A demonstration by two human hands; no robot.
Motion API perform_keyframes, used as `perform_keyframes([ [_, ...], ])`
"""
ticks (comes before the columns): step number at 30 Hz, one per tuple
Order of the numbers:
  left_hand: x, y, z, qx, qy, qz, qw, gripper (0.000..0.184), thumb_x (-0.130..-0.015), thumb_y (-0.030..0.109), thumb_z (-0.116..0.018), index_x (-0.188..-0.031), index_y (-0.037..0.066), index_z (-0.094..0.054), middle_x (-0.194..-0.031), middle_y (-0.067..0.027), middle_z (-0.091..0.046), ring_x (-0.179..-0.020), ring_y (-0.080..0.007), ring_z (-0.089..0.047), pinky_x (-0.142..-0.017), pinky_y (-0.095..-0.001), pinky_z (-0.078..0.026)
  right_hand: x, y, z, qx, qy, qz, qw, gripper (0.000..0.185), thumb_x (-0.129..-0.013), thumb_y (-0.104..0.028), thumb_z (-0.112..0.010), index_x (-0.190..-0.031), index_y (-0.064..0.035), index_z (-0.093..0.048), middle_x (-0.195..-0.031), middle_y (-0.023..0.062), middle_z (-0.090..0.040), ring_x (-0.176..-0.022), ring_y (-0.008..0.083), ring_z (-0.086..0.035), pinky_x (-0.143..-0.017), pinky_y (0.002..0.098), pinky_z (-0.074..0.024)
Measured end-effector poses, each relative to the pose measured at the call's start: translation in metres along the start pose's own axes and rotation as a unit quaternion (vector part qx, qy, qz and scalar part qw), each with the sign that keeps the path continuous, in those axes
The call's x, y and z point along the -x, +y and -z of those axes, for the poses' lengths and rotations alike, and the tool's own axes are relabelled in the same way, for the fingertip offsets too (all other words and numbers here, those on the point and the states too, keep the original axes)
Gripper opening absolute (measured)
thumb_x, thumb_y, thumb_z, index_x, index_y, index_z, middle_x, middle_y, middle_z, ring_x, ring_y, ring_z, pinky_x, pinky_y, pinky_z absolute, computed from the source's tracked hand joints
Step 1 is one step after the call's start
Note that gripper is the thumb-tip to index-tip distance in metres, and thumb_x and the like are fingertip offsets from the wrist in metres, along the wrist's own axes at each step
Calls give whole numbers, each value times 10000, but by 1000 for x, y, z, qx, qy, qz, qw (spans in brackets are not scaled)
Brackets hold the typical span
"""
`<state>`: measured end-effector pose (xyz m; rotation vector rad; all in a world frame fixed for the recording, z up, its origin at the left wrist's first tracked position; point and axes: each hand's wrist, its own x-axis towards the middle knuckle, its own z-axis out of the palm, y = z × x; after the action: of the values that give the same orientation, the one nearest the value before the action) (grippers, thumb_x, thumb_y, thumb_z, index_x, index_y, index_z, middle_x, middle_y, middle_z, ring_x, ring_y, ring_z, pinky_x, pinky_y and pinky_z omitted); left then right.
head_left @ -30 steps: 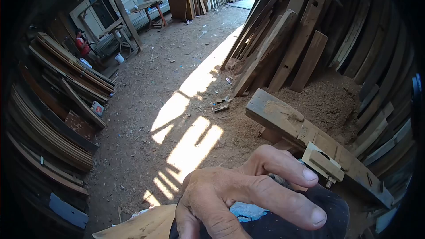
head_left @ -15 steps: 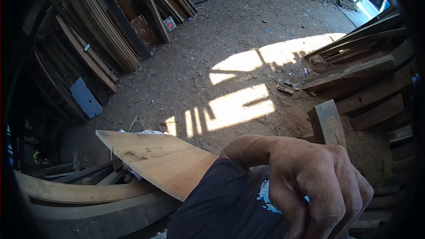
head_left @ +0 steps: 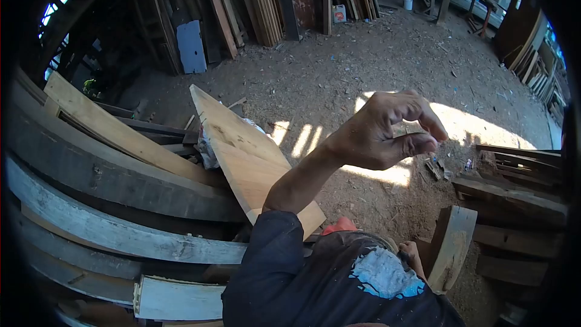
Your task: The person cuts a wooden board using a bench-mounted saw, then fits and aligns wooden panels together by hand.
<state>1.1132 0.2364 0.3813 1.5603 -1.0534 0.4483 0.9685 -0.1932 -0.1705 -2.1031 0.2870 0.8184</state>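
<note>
Curled fingers (head_left: pixel 420 108) of the raised left hand (head_left: pixel 381 136) arched over the thumb (head_left: pixel 416 143) with a gap between, and nothing showed in their grasp. From them, the broad, pale-tan wooden board with darker knots (head_left: pixel 242 157) lay toward nine o'clock, apart from the fingertips, its long axis running from eleven to five o'clock, its lower end partly behind the arm. Of both hands, the left was nearer it. Toward six o'clock, the right hand (head_left: pixel 411 258) showed only in part, the brown, square-edged timber beam (head_left: pixel 452 245) at its three o'clock; whether it gripped or touched anything, I could not tell.
</note>
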Motion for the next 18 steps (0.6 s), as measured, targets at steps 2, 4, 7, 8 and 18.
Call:
perform_keyframes([
  [2, 38, 15, 35, -231, 30, 108, 967, 521, -834, 352, -817, -1239, 67, -658, -1198, -114, -661, -1113, -261, -620, -984, -412, -487, -16, -12, 10, -53, -30, -40, 997, 223, -820, -159, -644, -811, 48, -724, -668, 95, -673, -591, 170, -635, -533, 331, -500],
  [4, 84, 33, 62, -452, 59, 242, 857, 709, -805, 361, -833, -1388, 65, -557, -1383, -163, -555, -1277, -322, -517, -1094, -460, -401, -42, -20, 16, -35, -64, -64, 995, 193, -844, -125, -612, -842, 37, -717, -657, 94, -659, -571, 179, -641, -498, 322, -494],
  [7, 164, 56, 89, -641, 129, 420, 629, 854, -801, 319, -827, -1494, 52, -405, -1491, -200, -441, -1365, -376, -407, -1148, -478, -308, -75, -59, 25, 23, -105, -60, 992, 161, -906, -119, -615, -922, 33, -667, -773, 106, -673, -583, 181, -626, -470, 303, -474],
  [8, 197, 59, 99, -649, 153, 455, 590, 884, -813, 329, -811, -1517, 46, -357, -1488, -240, -420, -1363, -411, -388, -1145, -514, -292, -85, -76, 24, 35, -103, -43, 993, 164, -902, -119, -611, -923, 30, -673, -776, 106, -675, -559, 175, -605, -459, 301, -454],
  [18, 372, 32, 118, -460, 378, 658, 461, 854, -861, 131, -630, -1571, 7, -172, -1389, -339, -522, -1277, -463, -537, -1096, -464, -418, -195, -235, -16, 14, -191, 56, 980, 282, -834, -219, -618, -874, 48, -700, -674, 99, -643, -543, 176, -586, -465, 319, -444],
])
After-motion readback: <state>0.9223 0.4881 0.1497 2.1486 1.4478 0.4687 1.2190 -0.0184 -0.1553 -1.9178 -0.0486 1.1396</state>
